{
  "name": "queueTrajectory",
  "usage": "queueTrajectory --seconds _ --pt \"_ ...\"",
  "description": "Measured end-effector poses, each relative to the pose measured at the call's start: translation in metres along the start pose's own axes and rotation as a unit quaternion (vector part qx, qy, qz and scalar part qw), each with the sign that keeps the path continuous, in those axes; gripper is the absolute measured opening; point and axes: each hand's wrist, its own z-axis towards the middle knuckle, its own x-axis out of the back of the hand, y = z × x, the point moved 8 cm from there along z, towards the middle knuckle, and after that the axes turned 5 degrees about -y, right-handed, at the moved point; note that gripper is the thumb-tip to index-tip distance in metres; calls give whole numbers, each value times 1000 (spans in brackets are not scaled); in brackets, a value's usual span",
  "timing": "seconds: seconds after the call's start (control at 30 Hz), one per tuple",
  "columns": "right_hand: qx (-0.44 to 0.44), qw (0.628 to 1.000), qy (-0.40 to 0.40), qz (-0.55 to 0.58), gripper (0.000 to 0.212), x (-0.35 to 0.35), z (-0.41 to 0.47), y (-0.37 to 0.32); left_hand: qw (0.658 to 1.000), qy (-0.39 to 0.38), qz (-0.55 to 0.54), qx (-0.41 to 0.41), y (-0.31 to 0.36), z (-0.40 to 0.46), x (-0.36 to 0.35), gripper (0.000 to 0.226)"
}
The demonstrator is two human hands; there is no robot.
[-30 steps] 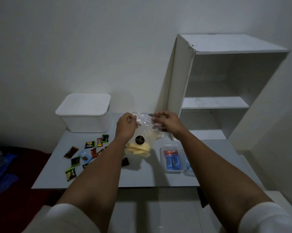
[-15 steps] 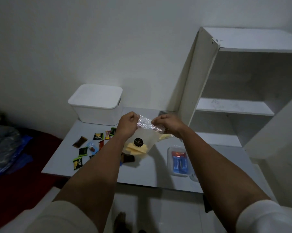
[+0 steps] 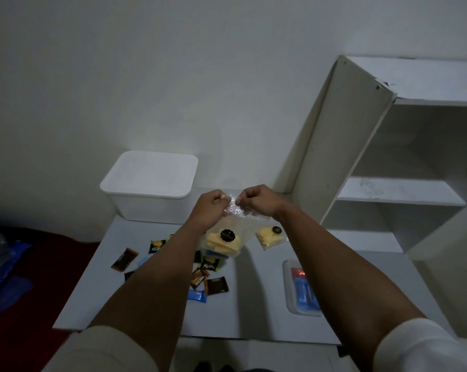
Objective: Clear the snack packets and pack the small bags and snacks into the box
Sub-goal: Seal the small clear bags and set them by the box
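Since half a second ago both hands have come closer together at the top of the clear bag (image 3: 227,232), so its crumpled mouth is now gathered in a small bunch between them. Left hand (image 3: 209,208) and right hand (image 3: 256,201) each have the fingers curled and pinch the top edge of this bag, which hangs above the counter (image 3: 254,304). Inside the bag are pale yellow snack pieces, and a round black sticker is on its front. A second small bag (image 3: 270,236) with the same yellow pieces and sticker now shows on the counter, just to the right of the held one. Below the left arm, several small snack packets (image 3: 209,280) lie scattered on the counter, in black, brown, green and blue. A clear tray (image 3: 291,291) with blue and red items lies under the right arm. The white box (image 3: 149,186) stands at the far edge of the counter with its lid on. A white shelf (image 3: 401,189) stands to the right.
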Motion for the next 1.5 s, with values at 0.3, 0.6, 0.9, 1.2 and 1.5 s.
queueTrajectory --seconds 0.3,0.6,0.9,1.2,1.5 --pt "-18 995 77 54 14 5 33 3 999 -20 -30 -5 -4 52 40 20" --pt "-81 981 122 125 10 -6 32 24 995 -59 -86 11 -23 75 45 13" --pt "-92 964 152 198 14 -7 28 39 987 -114 -108 41 -32 83 28 18" --pt "-59 951 169 251 15 -3 38 37 989 -83 -114 47 -28 96 35 29" --pt "-41 955 173 236 11 7 40 31 990 -96 -97 29 -18 105 27 23"
